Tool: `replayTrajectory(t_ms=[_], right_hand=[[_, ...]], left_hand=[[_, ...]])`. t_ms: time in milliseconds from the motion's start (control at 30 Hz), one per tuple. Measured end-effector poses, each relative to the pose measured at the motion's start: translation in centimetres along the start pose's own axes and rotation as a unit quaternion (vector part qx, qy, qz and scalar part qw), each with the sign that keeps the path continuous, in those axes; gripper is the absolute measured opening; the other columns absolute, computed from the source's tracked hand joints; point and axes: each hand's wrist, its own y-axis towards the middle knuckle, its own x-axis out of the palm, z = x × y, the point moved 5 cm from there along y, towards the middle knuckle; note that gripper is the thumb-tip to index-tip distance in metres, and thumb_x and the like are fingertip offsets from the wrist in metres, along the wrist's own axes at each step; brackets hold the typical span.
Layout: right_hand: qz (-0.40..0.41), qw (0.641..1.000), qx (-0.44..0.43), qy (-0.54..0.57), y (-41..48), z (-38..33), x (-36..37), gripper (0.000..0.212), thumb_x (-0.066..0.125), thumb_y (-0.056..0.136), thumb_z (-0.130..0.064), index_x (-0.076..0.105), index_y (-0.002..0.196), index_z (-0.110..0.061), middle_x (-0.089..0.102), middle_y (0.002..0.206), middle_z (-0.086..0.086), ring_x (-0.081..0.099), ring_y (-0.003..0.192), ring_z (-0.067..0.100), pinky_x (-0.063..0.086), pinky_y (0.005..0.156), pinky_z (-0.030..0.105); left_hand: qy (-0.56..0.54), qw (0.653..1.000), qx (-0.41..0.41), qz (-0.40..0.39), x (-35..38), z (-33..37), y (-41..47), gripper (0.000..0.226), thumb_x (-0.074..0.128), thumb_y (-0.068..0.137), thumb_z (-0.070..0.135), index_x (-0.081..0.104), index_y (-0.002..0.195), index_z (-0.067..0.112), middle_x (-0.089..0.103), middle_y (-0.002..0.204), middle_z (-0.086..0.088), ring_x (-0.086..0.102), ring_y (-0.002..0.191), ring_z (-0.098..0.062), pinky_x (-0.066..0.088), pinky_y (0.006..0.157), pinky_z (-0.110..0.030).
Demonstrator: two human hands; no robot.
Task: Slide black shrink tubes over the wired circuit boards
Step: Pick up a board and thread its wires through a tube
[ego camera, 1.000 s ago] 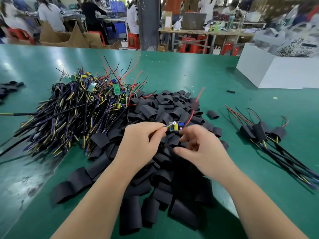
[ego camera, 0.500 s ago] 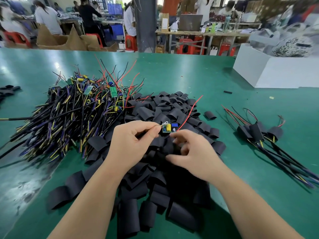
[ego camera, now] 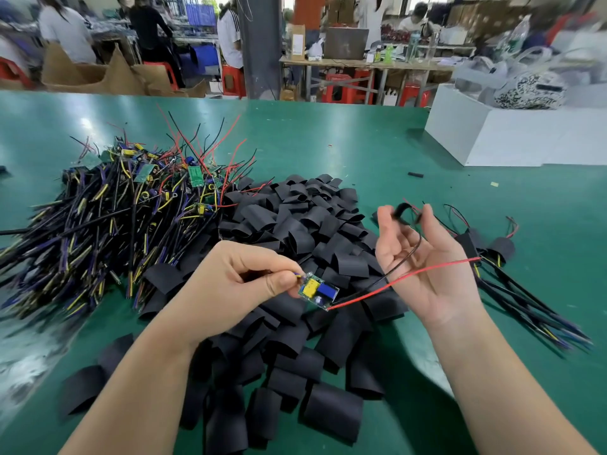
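My left hand (ego camera: 236,280) pinches the wire end of a small circuit board (ego camera: 318,290) with a yellow and a blue part, held above the pile of black shrink tubes (ego camera: 295,224). The board's red wire (ego camera: 410,275) and a black wire run right across the palm of my right hand (ego camera: 427,267). That hand is raised palm up and holds one blurred black shrink tube (ego camera: 403,210) between its fingertips. A heap of bare wired boards (ego camera: 115,208) lies to the left.
Several boards with tubes on them (ego camera: 492,251) lie to the right on the green table (ego camera: 328,142). A white box (ego camera: 486,136) stands at the back right. One stray tube (ego camera: 415,174) lies near it. People work at benches beyond the table.
My right hand has lifted off the pile and moved right, turning palm up with a tube in its fingertips. My left hand has lowered the board; its red wire now crosses the right palm.
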Motion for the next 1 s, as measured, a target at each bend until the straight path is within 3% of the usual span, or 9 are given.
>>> replayTrajectory(t_ms=[67, 133, 233, 400, 567, 733, 933, 1000], right_hand=[[-0.008, 1.000, 0.020, 0.004, -0.1, 0.3, 0.1, 0.030, 0.066, 0.075, -0.018, 0.065, 0.086, 0.010, 0.069, 0.088, 0.017, 0.073, 0.080, 0.025, 0.058, 0.069, 0.025], [-0.005, 0.999, 0.033, 0.003, -0.1, 0.6, 0.0, 0.039, 0.069, 0.071, -0.018, 0.064, 0.097, 0.010, 0.070, 0.087, 0.015, 0.073, 0.077, 0.022, 0.057, 0.066, 0.022], [-0.004, 0.999, 0.036, -0.011, 0.2, 0.5, -0.2, 0.045, 0.075, 0.061, -0.018, 0.061, 0.100, 0.000, 0.068, 0.091, 0.005, 0.072, 0.076, 0.016, 0.051, 0.059, 0.016], [-0.034, 0.998, 0.055, -0.007, 0.0, 0.7, -0.1, 0.039, 0.079, 0.058, -0.016, 0.071, 0.092, 0.003, 0.072, 0.091, 0.005, 0.072, 0.075, 0.015, 0.048, 0.068, 0.015], [-0.101, 0.991, 0.087, -0.022, -0.7, 0.6, 0.8, 0.041, 0.072, 0.068, -0.028, 0.073, 0.098, -0.001, 0.072, 0.083, 0.006, 0.069, 0.070, 0.008, 0.047, 0.067, 0.010], [-0.117, 0.991, 0.042, -0.047, -1.3, -0.3, 1.5, 0.043, 0.073, 0.067, -0.033, 0.073, 0.101, -0.006, 0.071, 0.082, 0.006, 0.071, 0.074, 0.009, 0.055, 0.059, 0.016], [-0.108, 0.992, -0.003, -0.070, -1.6, -0.9, 1.8, 0.041, 0.074, 0.064, -0.032, 0.075, 0.098, -0.009, 0.071, 0.083, 0.010, 0.071, 0.073, 0.014, 0.056, 0.056, 0.020], [-0.109, 0.992, -0.002, -0.064, -1.6, -0.8, 1.8, 0.042, 0.075, 0.063, -0.029, 0.075, 0.099, -0.007, 0.070, 0.085, 0.012, 0.071, 0.072, 0.016, 0.056, 0.057, 0.021]], left_hand=[[-0.010, 1.000, 0.004, -0.005, 0.0, 0.1, 0.0, 0.014, 0.066, 0.083, 0.012, 0.074, 0.084, 0.024, 0.072, 0.074, 0.014, 0.066, 0.074, 0.002, 0.046, 0.071, -0.007], [-0.022, 1.000, 0.005, 0.002, -0.2, 0.2, -0.1, 0.009, 0.068, 0.083, 0.019, 0.074, 0.085, 0.026, 0.071, 0.074, 0.014, 0.065, 0.073, 0.002, 0.046, 0.070, -0.007], [-0.038, 0.999, 0.009, 0.010, -0.5, 0.4, -0.1, 0.016, 0.061, 0.084, 0.024, 0.076, 0.085, 0.031, 0.071, 0.075, 0.013, 0.065, 0.073, 0.001, 0.046, 0.069, -0.008], [-0.040, 0.999, 0.010, 0.022, -0.6, 0.3, -0.1, 0.013, 0.066, 0.084, 0.023, 0.076, 0.086, 0.030, 0.073, 0.077, 0.011, 0.066, 0.074, 0.000, 0.047, 0.069, -0.010], [-0.031, 0.998, -0.002, 0.046, -0.8, 0.0, -0.1, 0.012, 0.064, 0.082, 0.021, 0.076, 0.082, 0.022, 0.073, 0.075, 0.011, 0.067, 0.074, 0.001, 0.047, 0.069, -0.009], [-0.008, 0.994, -0.024, 0.103, -1.7, -0.6, -0.1, 0.013, 0.062, 0.083, 0.018, 0.074, 0.080, 0.020, 0.074, 0.076, 0.003, 0.069, 0.075, -0.003, 0.048, 0.072, -0.010], [-0.011, 0.991, -0.040, 0.124, -2.1, -1.0, -0.1, 0.017, 0.059, 0.085, 0.021, 0.076, 0.079, 0.018, 0.066, 0.057, 0.009, 0.044, 0.041, 0.006, 0.033, 0.047, -0.003], [-0.013, 0.992, -0.037, 0.123, -2.1, -1.0, -0.1, 0.018, 0.058, 0.087, 0.015, 0.074, 0.080, 0.013, 0.063, 0.053, 0.014, 0.043, 0.039, 0.008, 0.030, 0.046, 0.001]])
